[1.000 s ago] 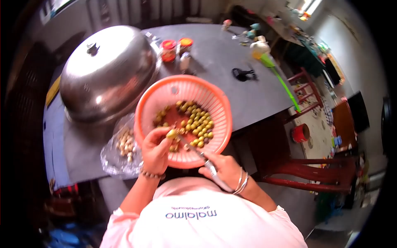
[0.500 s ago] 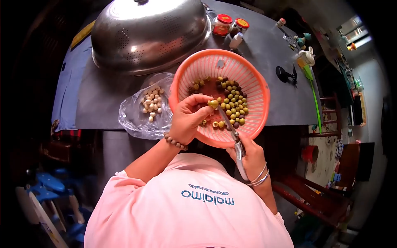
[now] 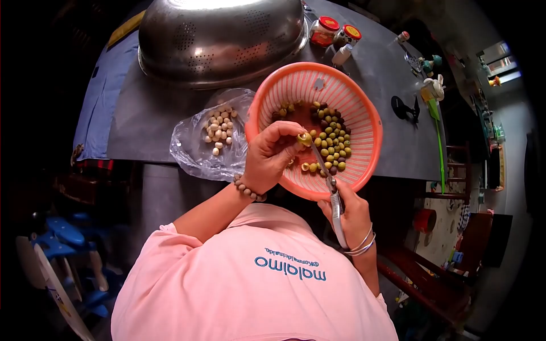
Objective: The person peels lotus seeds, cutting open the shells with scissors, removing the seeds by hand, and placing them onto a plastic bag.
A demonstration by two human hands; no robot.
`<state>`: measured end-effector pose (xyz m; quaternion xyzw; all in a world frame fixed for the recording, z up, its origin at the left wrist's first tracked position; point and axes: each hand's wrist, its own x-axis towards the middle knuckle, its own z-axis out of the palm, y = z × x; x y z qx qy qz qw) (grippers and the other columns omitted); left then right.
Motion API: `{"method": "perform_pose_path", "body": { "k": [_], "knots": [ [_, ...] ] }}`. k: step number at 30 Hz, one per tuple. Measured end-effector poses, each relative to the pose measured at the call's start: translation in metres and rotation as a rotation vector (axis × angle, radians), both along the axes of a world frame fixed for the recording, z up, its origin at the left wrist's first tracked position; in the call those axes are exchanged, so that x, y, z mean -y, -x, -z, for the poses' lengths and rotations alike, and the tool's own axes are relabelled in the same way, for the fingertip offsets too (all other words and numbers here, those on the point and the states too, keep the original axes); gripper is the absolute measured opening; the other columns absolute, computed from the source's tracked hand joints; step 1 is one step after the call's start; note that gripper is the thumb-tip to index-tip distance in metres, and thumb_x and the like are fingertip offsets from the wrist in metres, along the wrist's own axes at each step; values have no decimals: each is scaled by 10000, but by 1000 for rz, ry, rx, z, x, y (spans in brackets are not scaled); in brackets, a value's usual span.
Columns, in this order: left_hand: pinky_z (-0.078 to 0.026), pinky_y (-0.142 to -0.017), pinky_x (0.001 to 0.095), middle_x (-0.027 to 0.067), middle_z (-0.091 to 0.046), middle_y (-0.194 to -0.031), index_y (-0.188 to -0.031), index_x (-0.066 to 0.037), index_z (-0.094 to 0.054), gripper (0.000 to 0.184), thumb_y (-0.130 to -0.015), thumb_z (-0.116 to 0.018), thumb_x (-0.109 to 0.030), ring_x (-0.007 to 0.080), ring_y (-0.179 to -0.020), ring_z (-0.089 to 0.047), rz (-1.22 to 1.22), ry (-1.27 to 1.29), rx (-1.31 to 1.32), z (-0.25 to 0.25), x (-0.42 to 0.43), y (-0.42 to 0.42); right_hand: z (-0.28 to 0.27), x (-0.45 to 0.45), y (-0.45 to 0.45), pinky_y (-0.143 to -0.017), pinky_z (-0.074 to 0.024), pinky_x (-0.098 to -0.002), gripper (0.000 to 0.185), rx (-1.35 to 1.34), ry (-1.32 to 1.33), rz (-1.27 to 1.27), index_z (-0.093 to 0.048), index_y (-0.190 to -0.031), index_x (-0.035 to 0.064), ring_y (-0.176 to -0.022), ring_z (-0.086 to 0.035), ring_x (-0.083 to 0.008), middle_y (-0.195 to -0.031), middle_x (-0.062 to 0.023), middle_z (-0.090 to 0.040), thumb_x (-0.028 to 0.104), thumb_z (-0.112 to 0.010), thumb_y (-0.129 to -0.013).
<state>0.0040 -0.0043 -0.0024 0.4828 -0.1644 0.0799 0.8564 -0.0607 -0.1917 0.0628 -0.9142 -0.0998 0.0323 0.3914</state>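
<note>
My left hand (image 3: pixel 268 156) pinches a small round green nut (image 3: pixel 305 139) between thumb and fingertips, with a pale spot showing on it. My right hand (image 3: pixel 351 213) is wrapped around the handles of silver pruning shears (image 3: pixel 335 210), whose blades point up to the nut. The blade tips are right beside the nut; whether they touch it I cannot tell. Both hands are over the near side of an orange plastic basket (image 3: pixel 372 133). Inside it lie several green and dark brown nuts (image 3: pixel 335 139). Left of the basket, a clear plastic bag (image 3: pixel 185 150) holds several peeled cream-coloured kernels (image 3: pixel 219 128).
A large upturned metal colander (image 3: pixel 222 42) is at the back of the grey table (image 3: pixel 133 125). Two red-lidded jars (image 3: pixel 324 31) and a small white bottle (image 3: pixel 342 54) stand behind the basket. A black object (image 3: pixel 405 108) sits at the right. Blue cloth (image 3: pixel 108 108) covers the left end.
The view has shifted a little, so everything on the table appears slightly higher and further right. The held nut has turned, now showing a pale spot. Both hands keep their grips.
</note>
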Motion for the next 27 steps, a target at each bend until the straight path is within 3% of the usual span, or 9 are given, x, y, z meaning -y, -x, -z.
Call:
{"method": "perform_pose_path", "body": {
  "k": [6, 9, 13, 15, 16, 19, 22, 25, 27],
  "knots": [
    [-483, -811, 218, 60, -534, -1073, -1038, -11, -541, 210, -844, -579, 58, 99, -945, -570, 41, 66, -110, -9, 2, 2, 0, -2, -1, -593, -471, -268, 420, 47, 83, -1, -540, -1114, 5, -599, -579, -180, -735, -135, -593, 86, -725, -745],
    [-486, -799, 216, 44, -536, -1014, -1013, -7, -547, 197, -834, -593, 60, 90, -917, -572, 9, 128, -79, -1, 3, -2, -5, -4, -1, -628, -496, -338, 469, -5, 101, -15, -527, -1146, -19, -717, -639, -292, -833, -189, -615, 94, -727, -738],
    [-494, -784, 211, 35, -520, -987, -979, 3, -552, 170, -827, -604, 59, 89, -879, -575, -53, -41, -88, 3, 1, -1, -3, -3, -1, -631, -495, -337, 481, -30, 100, -6, -527, -1159, -21, -714, -636, -295, -828, -188, -613, 77, -725, -732],
    [-499, -792, 218, 45, -521, -1002, -975, 9, -551, 178, -818, -604, 75, 98, -890, -577, -101, -113, -55, 3, 0, -1, -6, -4, -1, -626, -493, -337, 482, -63, 115, 4, -526, -1162, -19, -697, -630, -291, -816, -183, -610, 73, -724, -732],
    [-499, -799, 222, 52, -525, -1006, -975, 12, -551, 185, -812, -605, 83, 104, -897, -578, -150, -181, -6, 1, -1, 0, -1, -3, -2, -562, -442, -258, 378, 24, 107, -1, -552, -1083, -12, -551, -503, -161, -661, -106, -521, 68, -707, -748],
    [-494, -832, 233, 73, -535, -1027, -970, 18, -553, 191, -804, -603, 97, 122, -945, -577, -180, -271, 21, -1, -3, 1, -2, -3, -2, -547, -432, -254, 390, 12, 113, 12, -550, -1096, -10, -537, -475, -155, -652, -100, -502, 69, -706, -748],
    [-512, -725, 214, 55, -553, -949, -937, 1, -553, 186, -791, -600, 105, 115, -885, -590, -262, -339, 102, -5, -2, 1, 0, 0, -4, -550, -436, -256, 413, 24, 130, 5, -545, -1122, -4, -544, -485, -156, -659, -104, -508, 74, -707, -749],
    [-513, -670, 204, 48, -567, -922, -961, -5, -538, 143, -838, -591, 46, 113, -808, -618, -172, -167, -67, -12, -4, 4, 8, 4, -3, -576, -454, -273, 443, 65, 175, -11, -536, -1145, 3, -576, -536, -182, -705, -123, -545, 84, -715, -747],
    [-495, -552, 162, 51, -580, -964, -1068, -24, -489, 180, -896, -544, -24, 103, -747, -646, -235, -156, -43, -9, -8, 1, 8, 4, -3, -592, -464, -283, 459, 111, 193, -25, -530, -1155, 6, -599, -564, -198, -734, -134, -565, 90, -719, -745]
  ]
}}
